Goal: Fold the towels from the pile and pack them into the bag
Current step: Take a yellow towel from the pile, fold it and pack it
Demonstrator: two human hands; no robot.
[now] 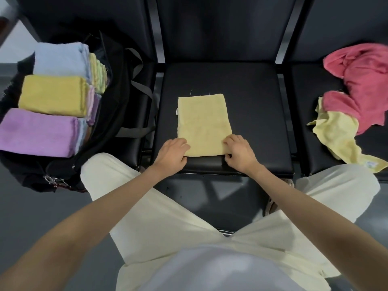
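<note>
A pale yellow towel (202, 122), folded into a narrow rectangle, lies flat on the middle black seat (252, 101). My left hand (173, 153) grips its near left corner and my right hand (238, 152) pinches its near right corner. To the left stands an open black bag (117, 80) with folded towels inside: light blue (59, 58), yellow (52, 94) and purple (36, 132) on top, more stacked edges beside them. On the right seat lies the unfolded pile: a pink towel (363, 80) over a pale yellow one (338, 139).
Three black padded seats stand in a row with dark backrests behind. My knees in cream trousers (147, 206) sit close to the front edge of the middle seat. The bag's grey straps (144, 89) hang toward the gap between the left and middle seats. Grey floor below.
</note>
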